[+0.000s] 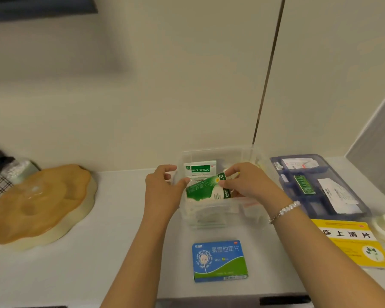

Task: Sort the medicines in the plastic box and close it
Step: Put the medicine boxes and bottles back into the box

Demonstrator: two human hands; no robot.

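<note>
Pinching green sachet (206, 189) between both hands, left (162, 187), right (246, 185), over plastic box (249, 156)

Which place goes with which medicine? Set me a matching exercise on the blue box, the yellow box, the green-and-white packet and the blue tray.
Things:
1. blue box
2. yellow box
3. green-and-white packet
4. blue tray

Places:
A. held in both hands over the clear plastic box
B. right of the clear box, against the wall
C. on the counter, in front of the clear box
D. in front of the blue tray

Pairs: 1-C, 2-D, 3-A, 4-B
</note>
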